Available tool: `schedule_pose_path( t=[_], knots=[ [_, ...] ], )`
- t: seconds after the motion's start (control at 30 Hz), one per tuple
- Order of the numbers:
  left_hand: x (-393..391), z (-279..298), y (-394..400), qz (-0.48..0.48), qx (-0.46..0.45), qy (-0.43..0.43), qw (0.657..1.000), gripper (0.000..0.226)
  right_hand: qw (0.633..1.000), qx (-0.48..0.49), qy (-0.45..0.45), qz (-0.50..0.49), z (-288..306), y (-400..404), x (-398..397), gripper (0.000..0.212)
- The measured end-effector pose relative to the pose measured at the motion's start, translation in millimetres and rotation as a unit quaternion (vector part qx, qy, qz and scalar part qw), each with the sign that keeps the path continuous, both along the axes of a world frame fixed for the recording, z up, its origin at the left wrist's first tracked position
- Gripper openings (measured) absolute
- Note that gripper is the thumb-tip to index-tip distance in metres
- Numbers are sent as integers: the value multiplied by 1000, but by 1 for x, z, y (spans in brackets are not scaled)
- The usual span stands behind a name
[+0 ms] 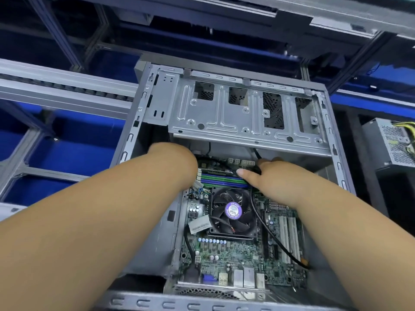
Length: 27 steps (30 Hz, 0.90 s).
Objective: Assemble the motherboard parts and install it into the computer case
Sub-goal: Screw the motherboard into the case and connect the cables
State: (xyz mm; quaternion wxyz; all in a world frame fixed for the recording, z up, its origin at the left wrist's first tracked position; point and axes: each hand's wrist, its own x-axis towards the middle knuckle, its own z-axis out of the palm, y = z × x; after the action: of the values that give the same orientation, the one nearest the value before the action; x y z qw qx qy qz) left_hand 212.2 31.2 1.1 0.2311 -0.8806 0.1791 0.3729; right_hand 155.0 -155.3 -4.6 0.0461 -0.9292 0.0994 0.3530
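Open computer case [336,158] lying on its side, with the motherboard [226,254] seated flat on its floor. The CPU cooler fan [233,212], marked by a round purple label, serves as the landmark. Beyond the fan lie the green and blue memory slots [222,179]; beyond those, at the board's far edge, a row of white connectors [242,163] sits just under the grey drive cage [247,113]. To the right of the fan stand white expansion slots [289,239]. A black cable [271,234] runs from the far edge of the board, past the fan's right side, toward the near right corner of the case.

The left hand [173,153] reaches beyond the fan on its left side, under the drive cage; its fingers are hidden, so its state cannot be told. The right hand [267,173] lies beyond the fan and to its right, fingers curled about the black cable near the white connectors, thumb extended over the memory slots.

A power supply unit [393,144] with yellow wires rests well to the right of the case.
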Motion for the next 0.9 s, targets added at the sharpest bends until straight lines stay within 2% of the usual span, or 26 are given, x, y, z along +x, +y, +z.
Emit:
schedule_pose_path(
  t=[0.13,0.33,0.53,0.77,0.9],
  knots=[
    [-3,-1,2,-28,16,9,999,23,1000,13,-16,-4,4,-3,0,85],
    [0,-4,4,-50,-6,4,999,25,1000,6,-11,13,9,-1,-1,84],
    [1,-7,4,-78,21,17,997,27,1000,12,-4,14,8,-5,2,85],
    [-2,-4,1,-98,-22,3,995,26,999,-6,-6,36,0,-6,3,91],
    [-4,1,2,-100,-45,-28,994,27,997,-36,-29,61,-6,-4,3,87]
  ],
)
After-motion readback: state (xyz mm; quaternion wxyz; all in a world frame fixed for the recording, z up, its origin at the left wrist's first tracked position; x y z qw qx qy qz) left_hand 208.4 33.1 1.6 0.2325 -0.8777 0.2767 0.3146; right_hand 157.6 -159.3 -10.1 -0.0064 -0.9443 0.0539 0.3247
